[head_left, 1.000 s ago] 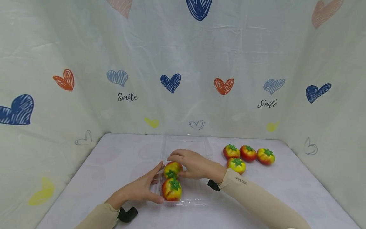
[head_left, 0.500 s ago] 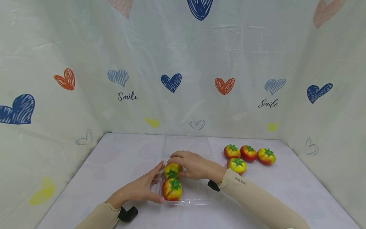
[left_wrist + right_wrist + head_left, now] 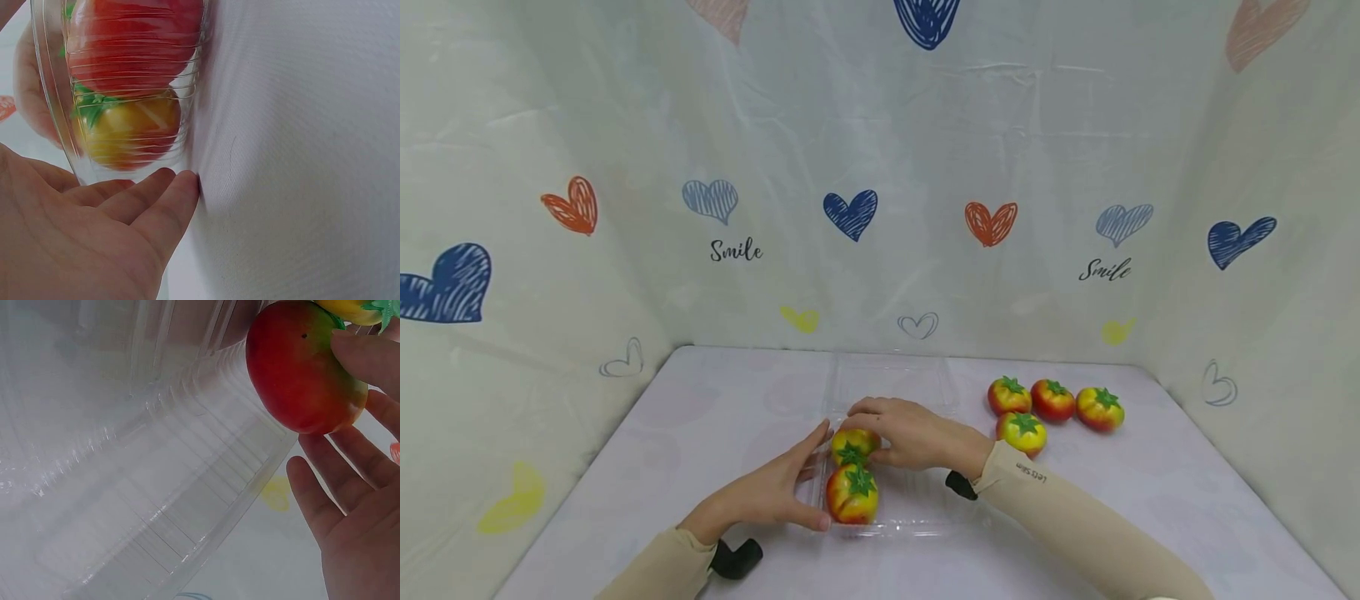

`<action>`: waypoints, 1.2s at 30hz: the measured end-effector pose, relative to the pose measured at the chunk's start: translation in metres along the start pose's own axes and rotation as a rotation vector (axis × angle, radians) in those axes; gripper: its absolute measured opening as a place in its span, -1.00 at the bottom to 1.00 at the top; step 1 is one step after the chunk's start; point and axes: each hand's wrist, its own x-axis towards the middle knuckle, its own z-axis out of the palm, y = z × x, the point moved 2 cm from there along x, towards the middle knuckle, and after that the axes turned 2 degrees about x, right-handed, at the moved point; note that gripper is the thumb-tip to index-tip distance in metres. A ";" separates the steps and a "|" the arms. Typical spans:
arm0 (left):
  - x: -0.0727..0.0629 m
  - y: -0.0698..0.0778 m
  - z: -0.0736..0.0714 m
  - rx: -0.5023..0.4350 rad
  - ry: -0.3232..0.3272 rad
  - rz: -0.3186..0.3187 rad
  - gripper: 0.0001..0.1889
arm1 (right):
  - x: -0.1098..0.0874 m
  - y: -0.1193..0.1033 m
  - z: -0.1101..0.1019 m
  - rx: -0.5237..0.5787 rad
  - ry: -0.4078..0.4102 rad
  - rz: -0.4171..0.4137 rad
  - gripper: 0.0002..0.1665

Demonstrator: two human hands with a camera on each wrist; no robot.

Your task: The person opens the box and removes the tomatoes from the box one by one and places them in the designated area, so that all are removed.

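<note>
A clear plastic clamshell box (image 3: 917,527) lies with its lid folded back. Two red-and-yellow toy tomatoes with green star-shaped tops stand along its left side: a front tomato (image 3: 852,496) and a back tomato (image 3: 853,446). My right hand (image 3: 913,432) reaches over the box and grips the back tomato between thumb and fingers; the right wrist view shows this tomato (image 3: 300,369) by the ribbed wall. My left hand (image 3: 760,497) is spread along the box's left outer side, thumb by the front corner. In the left wrist view its fingertips (image 3: 186,184) are right at the wall.
Several more tomatoes sit in a group at the right back of the table, one tomato (image 3: 1021,433) nearest my right sleeve. The transparent lid (image 3: 891,379) lies behind the box. A white curtain (image 3: 925,150) printed with hearts encloses the table's back and sides.
The right hand and the back tomato have sunk very slightly. The left hand, the box and the tomatoes at the back right have stayed in place.
</note>
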 end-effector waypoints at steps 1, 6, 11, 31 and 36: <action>0.000 0.000 0.000 0.003 0.001 0.000 0.25 | 0.000 0.000 0.000 0.004 -0.003 0.001 -0.39; 0.000 0.001 0.000 0.006 0.003 -0.011 0.26 | 0.000 0.000 0.001 0.010 -0.013 0.009 -0.40; 0.000 0.001 0.000 0.002 -0.001 -0.016 0.26 | 0.000 0.001 0.003 0.005 -0.017 0.008 -0.42; 0.000 0.003 0.000 -0.008 -0.007 -0.005 0.26 | -0.002 0.000 0.003 0.041 -0.006 -0.005 -0.44; 0.000 0.002 0.000 -0.015 -0.007 -0.001 0.26 | -0.003 0.001 0.003 0.043 0.007 -0.021 -0.45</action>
